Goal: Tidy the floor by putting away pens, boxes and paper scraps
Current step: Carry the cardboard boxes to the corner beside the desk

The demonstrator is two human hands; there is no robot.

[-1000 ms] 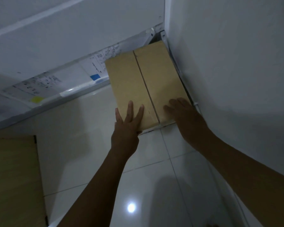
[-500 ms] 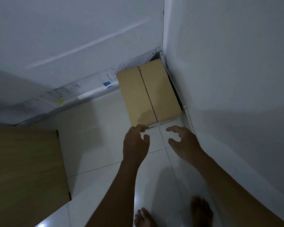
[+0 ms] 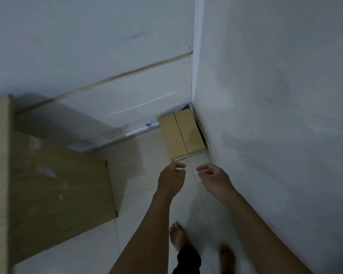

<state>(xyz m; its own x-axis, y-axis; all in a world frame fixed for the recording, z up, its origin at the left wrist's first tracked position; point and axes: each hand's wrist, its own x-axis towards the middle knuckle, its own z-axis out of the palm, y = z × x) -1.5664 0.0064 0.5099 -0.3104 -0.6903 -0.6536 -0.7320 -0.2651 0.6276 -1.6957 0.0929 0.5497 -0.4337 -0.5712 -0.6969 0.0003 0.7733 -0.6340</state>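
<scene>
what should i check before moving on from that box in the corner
1. Cardboard box tucked into the corner where the two walls meet: ok.
2. Box flat on the floor, top flaps closed: ok.
3. Left hand empty, no grip on anything: ok.
4. Right hand empty and clear of the box: ok.
5. Bare feet free of clutter on the tiles around them: ok, nothing visible there.
6. Remaining pens or paper scraps: cannot tell; only papers along the wall base show, and the large wooden panel hides part of the floor.
</scene>
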